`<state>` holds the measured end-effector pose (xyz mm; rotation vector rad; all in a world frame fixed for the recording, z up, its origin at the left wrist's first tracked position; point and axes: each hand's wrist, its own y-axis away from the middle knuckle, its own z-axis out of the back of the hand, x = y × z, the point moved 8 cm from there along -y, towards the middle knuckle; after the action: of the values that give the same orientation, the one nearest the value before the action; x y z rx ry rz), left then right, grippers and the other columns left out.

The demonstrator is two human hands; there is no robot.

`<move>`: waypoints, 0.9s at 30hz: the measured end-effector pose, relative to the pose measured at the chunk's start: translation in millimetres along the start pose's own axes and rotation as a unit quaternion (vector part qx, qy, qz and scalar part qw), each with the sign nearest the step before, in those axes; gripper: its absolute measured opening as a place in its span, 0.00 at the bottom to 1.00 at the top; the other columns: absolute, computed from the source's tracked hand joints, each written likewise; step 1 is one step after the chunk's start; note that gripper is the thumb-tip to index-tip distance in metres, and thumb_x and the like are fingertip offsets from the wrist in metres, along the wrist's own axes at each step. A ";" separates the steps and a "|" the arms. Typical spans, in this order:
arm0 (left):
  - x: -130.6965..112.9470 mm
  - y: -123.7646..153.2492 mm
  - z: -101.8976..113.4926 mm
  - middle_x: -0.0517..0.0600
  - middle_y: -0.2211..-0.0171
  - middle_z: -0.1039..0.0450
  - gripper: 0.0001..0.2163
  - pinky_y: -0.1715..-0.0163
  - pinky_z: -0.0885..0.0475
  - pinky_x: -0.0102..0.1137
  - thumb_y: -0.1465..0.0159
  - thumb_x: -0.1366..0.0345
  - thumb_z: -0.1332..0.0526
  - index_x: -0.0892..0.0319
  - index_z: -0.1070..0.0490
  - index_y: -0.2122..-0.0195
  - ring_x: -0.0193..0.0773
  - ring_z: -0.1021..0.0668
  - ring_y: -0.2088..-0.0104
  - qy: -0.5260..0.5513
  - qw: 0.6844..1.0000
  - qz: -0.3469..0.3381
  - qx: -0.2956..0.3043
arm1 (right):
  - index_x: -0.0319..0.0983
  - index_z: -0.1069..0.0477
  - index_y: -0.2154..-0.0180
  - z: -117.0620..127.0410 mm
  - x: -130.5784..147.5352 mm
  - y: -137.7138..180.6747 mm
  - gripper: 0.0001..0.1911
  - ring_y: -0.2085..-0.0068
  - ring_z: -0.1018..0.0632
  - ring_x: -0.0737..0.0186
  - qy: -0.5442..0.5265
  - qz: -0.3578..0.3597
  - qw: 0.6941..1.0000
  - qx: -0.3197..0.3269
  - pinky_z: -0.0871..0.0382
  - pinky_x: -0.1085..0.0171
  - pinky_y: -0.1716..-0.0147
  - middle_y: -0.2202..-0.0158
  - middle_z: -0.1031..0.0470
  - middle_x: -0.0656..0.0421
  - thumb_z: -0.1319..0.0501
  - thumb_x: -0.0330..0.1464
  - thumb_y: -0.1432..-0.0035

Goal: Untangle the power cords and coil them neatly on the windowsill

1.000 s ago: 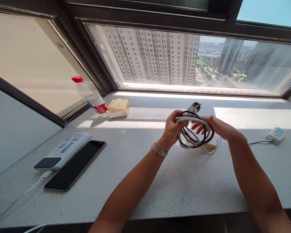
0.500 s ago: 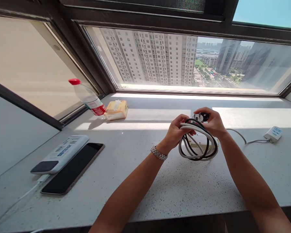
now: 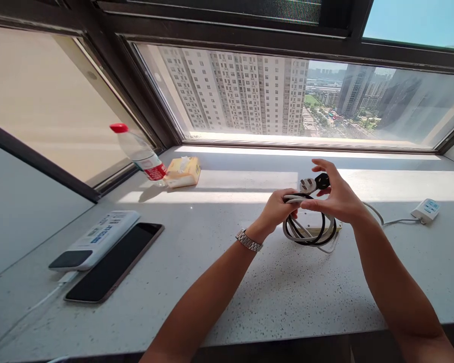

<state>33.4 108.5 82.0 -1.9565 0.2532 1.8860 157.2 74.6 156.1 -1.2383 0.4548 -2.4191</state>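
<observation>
My left hand is closed round a coil of white and black power cables, held just above the speckled white windowsill counter. A metal watch sits on that wrist. My right hand hovers over the top of the coil with its fingers spread and curved, thumb near the cable. Two plugs, one grey-white and one black, stick up behind the coil next to my right fingers. A flat white object lies on the counter under the coil.
At the left lie a white power strip and a dark phone. A red-capped plastic bottle and a yellow tissue pack stand near the window corner. A small white adapter with a thin cable rests at the right.
The coil has been lowered toward the counter. My right hand let go of the plug end and opened above the coil; the left hand kept its grip.
</observation>
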 end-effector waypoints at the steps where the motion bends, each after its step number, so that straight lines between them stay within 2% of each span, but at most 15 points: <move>1: 2.1 -0.8 2.1 0.44 0.83 0.34 0.08 0.80 0.32 0.26 0.47 0.63 0.34 0.62 0.30 0.76 0.29 0.30 0.82 0.007 1.000 0.004 -0.012 | 0.44 0.43 0.38 -3.7 1.0 0.9 0.49 0.51 0.28 0.51 0.026 0.007 1.000 0.003 0.28 0.58 0.62 0.43 0.37 0.49 0.28 0.48 0.59; 2: 3.6 -1.5 3.8 0.44 0.82 0.34 0.07 0.80 0.32 0.26 0.48 0.64 0.34 0.62 0.29 0.76 0.29 0.30 0.81 0.013 1.000 0.008 -0.018 | 0.45 0.46 0.37 -6.6 1.5 1.3 0.50 0.48 0.30 0.50 0.050 0.014 0.999 0.002 0.28 0.58 0.61 0.42 0.39 0.49 0.28 0.46 0.59; 4: 4.0 -2.5 5.0 0.45 0.81 0.33 0.08 0.78 0.31 0.27 0.49 0.63 0.34 0.62 0.28 0.74 0.30 0.29 0.80 0.022 1.000 0.014 -0.003 | 0.44 0.43 0.39 -10.3 1.4 0.5 0.43 0.49 0.30 0.50 0.082 0.025 0.996 -0.007 0.29 0.57 0.59 0.44 0.37 0.50 0.30 0.40 0.55; 6: 2.4 -1.7 2.4 0.46 0.79 0.31 0.09 0.74 0.30 0.29 0.50 0.63 0.32 0.63 0.27 0.73 0.33 0.27 0.77 0.019 0.998 0.030 0.049 | 0.43 0.38 0.44 -12.4 1.8 -1.3 0.32 0.54 0.28 0.54 0.088 0.037 0.995 -0.012 0.30 0.58 0.59 0.50 0.33 0.52 0.34 0.34 0.52; 8: 0.2 1.2 -0.8 0.48 0.77 0.29 0.10 0.73 0.29 0.30 0.51 0.63 0.30 0.63 0.27 0.73 0.35 0.25 0.75 0.010 0.993 0.050 0.106 | 0.43 0.35 0.49 -16.0 3.6 -3.0 0.26 0.58 0.27 0.57 0.077 0.057 0.995 0.002 0.30 0.60 0.60 0.54 0.31 0.55 0.38 0.30 0.52; 10: 0.5 3.9 -3.0 0.49 0.77 0.28 0.10 0.74 0.30 0.30 0.51 0.63 0.30 0.63 0.28 0.74 0.36 0.24 0.75 0.005 0.988 0.066 0.141 | 0.43 0.34 0.50 -20.7 5.3 -3.6 0.25 0.60 0.27 0.58 0.064 0.077 0.995 0.027 0.31 0.61 0.61 0.56 0.30 0.55 0.39 0.28 0.53; 12: 3.5 3.8 -3.6 0.48 0.79 0.29 0.10 0.75 0.30 0.31 0.50 0.63 0.31 0.62 0.29 0.74 0.35 0.26 0.77 0.017 0.988 0.065 0.141 | 0.43 0.35 0.48 -23.7 4.5 -3.8 0.26 0.59 0.27 0.58 0.055 0.086 0.994 0.040 0.30 0.61 0.61 0.55 0.29 0.55 0.40 0.28 0.52; 16: 17.8 -4.5 1.9 0.43 0.83 0.34 0.09 0.74 0.28 0.31 0.50 0.63 0.32 0.61 0.32 0.75 0.31 0.29 0.81 0.062 0.995 0.037 0.069 | 0.44 0.41 0.41 -24.5 -6.6 -6.1 0.34 0.55 0.26 0.54 0.027 0.052 0.998 0.037 0.29 0.57 0.59 0.48 0.31 0.51 0.37 0.32 0.50; 21: 44.5 -16.1 24.5 0.42 0.81 0.36 0.11 0.78 0.29 0.30 0.49 0.62 0.33 0.61 0.35 0.73 0.30 0.30 0.82 0.086 0.994 0.058 -0.039 | 0.47 0.52 0.34 -16.5 -33.2 -9.1 0.45 0.43 0.30 0.43 -0.011 -0.035 0.999 0.033 0.33 0.44 0.48 0.36 0.42 0.46 0.34 0.45 0.49; 24: 58.6 -20.2 50.4 0.41 0.81 0.37 0.10 0.76 0.27 0.31 0.47 0.64 0.35 0.60 0.35 0.70 0.30 0.31 0.81 0.061 0.988 0.079 -0.120 | 0.45 0.50 0.34 -2.5 -57.8 -8.9 0.46 0.40 0.32 0.39 -0.002 -0.107 0.994 0.010 0.34 0.41 0.48 0.35 0.44 0.44 0.35 0.51 0.48; 27: 65.3 -21.7 74.6 0.44 0.81 0.34 0.07 0.76 0.31 0.29 0.45 0.65 0.37 0.59 0.34 0.71 0.33 0.28 0.78 -0.045 0.979 0.085 -0.182 | 0.44 0.44 0.37 11.4 -74.2 -8.5 0.41 0.39 0.34 0.39 0.018 -0.138 0.990 -0.005 0.36 0.40 0.46 0.35 0.41 0.45 0.36 0.52 0.48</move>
<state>-21.4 168.4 21.1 -2.1288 0.0516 2.2566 204.9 116.0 114.5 -1.3416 0.3248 -2.6750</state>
